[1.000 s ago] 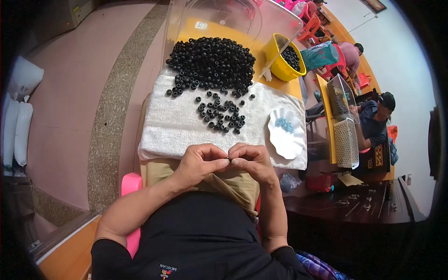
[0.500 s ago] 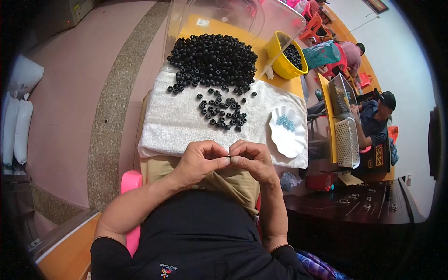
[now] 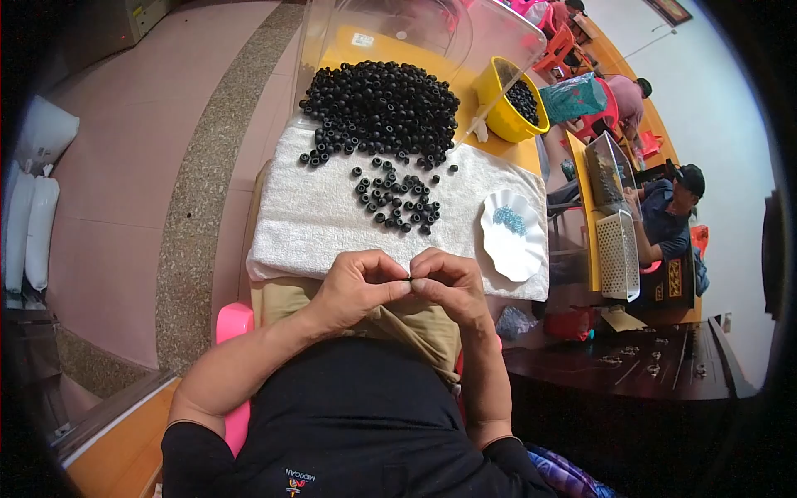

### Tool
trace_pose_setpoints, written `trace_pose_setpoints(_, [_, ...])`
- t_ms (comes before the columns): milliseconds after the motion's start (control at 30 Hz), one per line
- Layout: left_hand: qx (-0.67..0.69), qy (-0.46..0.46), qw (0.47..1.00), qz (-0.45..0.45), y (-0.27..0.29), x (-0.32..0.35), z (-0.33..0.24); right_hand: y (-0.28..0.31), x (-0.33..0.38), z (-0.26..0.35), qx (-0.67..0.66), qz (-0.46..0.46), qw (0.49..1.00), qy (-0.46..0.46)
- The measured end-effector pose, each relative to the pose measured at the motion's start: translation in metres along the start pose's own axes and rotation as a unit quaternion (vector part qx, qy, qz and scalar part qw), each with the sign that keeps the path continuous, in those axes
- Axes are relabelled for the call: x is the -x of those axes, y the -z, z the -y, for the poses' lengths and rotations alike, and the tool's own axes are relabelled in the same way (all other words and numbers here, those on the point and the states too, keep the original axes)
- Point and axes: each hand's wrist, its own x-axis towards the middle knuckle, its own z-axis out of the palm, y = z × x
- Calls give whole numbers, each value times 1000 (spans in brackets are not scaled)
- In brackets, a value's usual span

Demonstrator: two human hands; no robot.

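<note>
My left hand point(image 3: 359, 280) and my right hand point(image 3: 453, 286) meet fingertip to fingertip just off the near edge of a white towel point(image 3: 303, 220). Thumb and forefinger of each are pinched together. Between the tips shows a sliver of a small dark thing point(image 3: 410, 280); the fingers cover most of it, so I cannot tell its kind. Beyond my hands lies a loose group of black beads with holes point(image 3: 390, 197). Farther back is a big heap of the same black beads point(image 3: 378, 104). A white scalloped dish point(image 3: 516, 256) with tiny light-blue beads point(image 3: 508, 219) sits to the right.
A clear plastic bin point(image 3: 506, 21) stands tipped around the heap on a yellow table point(image 3: 519, 152). A yellow tub point(image 3: 498, 116) of black beads is at the back right. A pink chair point(image 3: 235, 324) is by my left arm. Other people work at the right, one in a dark cap point(image 3: 689, 177).
My hands hold nearly the same pinch in the same place. The whole view has shifted very slightly; the beads and dish lie as before.
</note>
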Motion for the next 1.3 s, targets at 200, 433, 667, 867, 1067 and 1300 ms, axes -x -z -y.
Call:
trace_pose_setpoints(200, [15,18,1000,11,-4,2,-1,7,1,5,-61,9,993,-98])
trace_pose_setpoints(433, [-39,13,999,5,-1,2,5,8,2,8,-97,6,982,-159])
trace_pose_setpoints(667, [-2,21,1000,-18,-4,0,-3,4,0,-12,-89,-38,992,-82])
trace_pose_setpoints(867, [14,12,998,-65,0,-1,0,-13,1,-18,119,-128,984,44])
trace_pose_setpoints(1067, [86,33,991,-93,1,-1,1,-28,-5,-19,342,-150,890,262])
trace_pose_setpoints(1300, [162,52,979,-115,0,1,4,-37,-7,-20,459,-151,805,344])
